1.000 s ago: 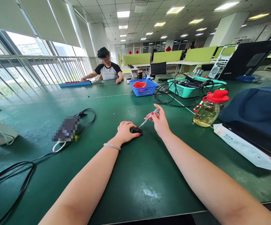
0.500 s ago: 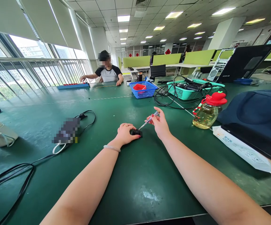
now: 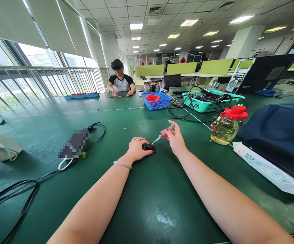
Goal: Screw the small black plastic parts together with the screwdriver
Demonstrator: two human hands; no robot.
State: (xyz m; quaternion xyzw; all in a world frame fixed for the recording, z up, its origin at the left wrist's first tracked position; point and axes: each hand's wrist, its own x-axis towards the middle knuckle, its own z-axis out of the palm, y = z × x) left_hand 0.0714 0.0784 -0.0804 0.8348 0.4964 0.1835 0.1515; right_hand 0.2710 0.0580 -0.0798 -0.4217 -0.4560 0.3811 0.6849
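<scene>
On the green table, my left hand (image 3: 137, 149) grips a small black block-shaped part (image 3: 150, 147) between thumb and fingers, holding it against the tabletop. Its exact kind is too small to make out. My right hand (image 3: 175, 138) is closed around the clear handle of a screwdriver (image 3: 162, 134). The screwdriver slants down to the left, its tip at the top of the black part. Whether the tip sits in a screw cannot be seen.
Ahead stand a blue basket (image 3: 157, 104) and a green basket (image 3: 204, 107) heaped with cables. A red-lidded bottle (image 3: 224, 130) and a dark blue bag (image 3: 276, 122) are on the right. A cable (image 3: 32, 196) runs along the left. Across the table sits a person (image 3: 121, 82).
My hands, the screwdriver and the black part keep nearly the same pose while the view tilts up slightly. The person opposite has brought one arm in from the blue tray.
</scene>
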